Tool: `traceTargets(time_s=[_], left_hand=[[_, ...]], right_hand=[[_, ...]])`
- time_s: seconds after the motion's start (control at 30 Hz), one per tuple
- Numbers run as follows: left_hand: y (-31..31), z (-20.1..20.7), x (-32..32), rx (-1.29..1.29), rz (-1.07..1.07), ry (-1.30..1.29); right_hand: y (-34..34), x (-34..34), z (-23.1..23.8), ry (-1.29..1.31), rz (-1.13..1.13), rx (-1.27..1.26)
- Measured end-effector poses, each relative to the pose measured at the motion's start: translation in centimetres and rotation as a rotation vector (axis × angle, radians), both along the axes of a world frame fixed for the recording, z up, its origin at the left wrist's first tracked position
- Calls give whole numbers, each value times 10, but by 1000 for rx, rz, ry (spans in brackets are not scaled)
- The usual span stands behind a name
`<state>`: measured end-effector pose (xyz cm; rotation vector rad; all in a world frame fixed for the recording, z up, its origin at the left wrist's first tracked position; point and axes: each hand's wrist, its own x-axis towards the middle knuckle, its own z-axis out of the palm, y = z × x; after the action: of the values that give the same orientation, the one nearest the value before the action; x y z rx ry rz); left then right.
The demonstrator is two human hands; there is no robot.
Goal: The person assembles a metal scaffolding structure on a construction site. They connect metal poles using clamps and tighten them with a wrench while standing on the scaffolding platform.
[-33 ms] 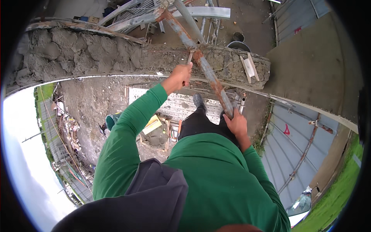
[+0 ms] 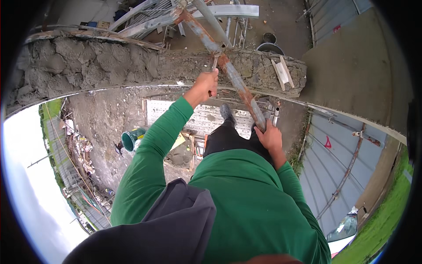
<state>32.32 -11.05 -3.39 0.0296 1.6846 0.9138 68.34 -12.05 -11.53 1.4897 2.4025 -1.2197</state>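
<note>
Left hand (image 2: 205, 86): fingers clamped on a tool (image 2: 215, 63); right hand (image 2: 270, 139): fingers around the pole (image 2: 239, 82), which crosses the concrete (image 2: 118, 64), upper centre; spool (image 2: 282, 74) upper right, bucket (image 2: 129, 141) centre-left.

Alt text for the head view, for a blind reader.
The person's left hand grips a slim metal tool beside a rusty metal pole, while the right hand holds the pole's near end. It crosses a concrete ledge.

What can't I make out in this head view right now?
All in the head view:
Metal tool: grip mostly hidden by the left hand.
Rusty pipe: near end partly covered by the right hand.
Concrete ledge: left end cut off by the dark fisheye rim.
Green bucket: contents too small to tell.
</note>
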Motion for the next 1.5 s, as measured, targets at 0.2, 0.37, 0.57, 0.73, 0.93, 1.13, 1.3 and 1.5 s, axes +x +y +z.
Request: traceTargets(time_s=[0.2, 0.37, 0.57, 0.73, 0.93, 1.13, 1.3, 1.5], left_hand=[[-16, -91, 12, 259, 27, 318], [-11, -108, 23, 336, 142, 286], [23, 217, -131, 338, -58, -740], [-14, 265, -109, 731, -112, 17], [-49, 45, -7, 386, -60, 314], [-48, -57, 38, 306, 59, 103], [-24, -80, 38, 260, 83, 365], [-2, -76, 57, 348, 283, -13]], right_hand=[[-2, 2, 7, -71, 8, -16], [-2, 0, 12, -85, 15, 34], [-4, -1, 9, -105, -3, 51], [4, -2, 8, -81, 2, 70], [-3, 1, 5, -35, 28, 68], [-4, 3, 6, -21, 10, 68], [-3, 3, 2, 8, 4, 75], [1, 3, 3, 14, 0, 33]])
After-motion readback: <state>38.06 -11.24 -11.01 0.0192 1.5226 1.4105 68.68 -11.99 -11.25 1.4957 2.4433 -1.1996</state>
